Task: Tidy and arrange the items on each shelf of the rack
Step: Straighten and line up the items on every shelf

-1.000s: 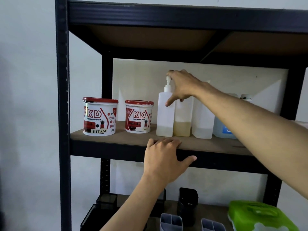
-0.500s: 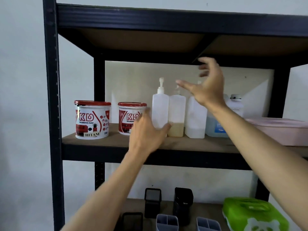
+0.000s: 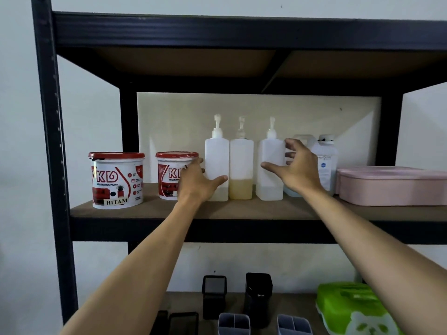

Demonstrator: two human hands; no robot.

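Three white pump bottles stand in a row on the middle shelf [image 3: 242, 210]. My left hand [image 3: 197, 183] grips the left bottle [image 3: 217, 155] low down, thumb across its front. The middle bottle [image 3: 241, 165] holds yellowish liquid and stands untouched between the other two. My right hand [image 3: 298, 170] wraps the right bottle [image 3: 269, 151] from its right side, thumb across the front and fingers at its edge. Two red-lidded white paint tubs stand to the left, a large one [image 3: 116, 180] and a smaller one [image 3: 169, 175] partly behind my left hand.
A clear jug [image 3: 324, 160] stands behind my right hand, and a pink lidded box [image 3: 391, 187] lies at the shelf's right end. The lower shelf carries black holders [image 3: 214, 296], grey divided holders [image 3: 233, 323] and a green box [image 3: 350, 308]. The black rack post [image 3: 52, 141] is at left.
My left hand rose from the shelf edge onto the left bottle. My right hand left the pump tops, lifted, then came down around the right bottle. The view shifted left.
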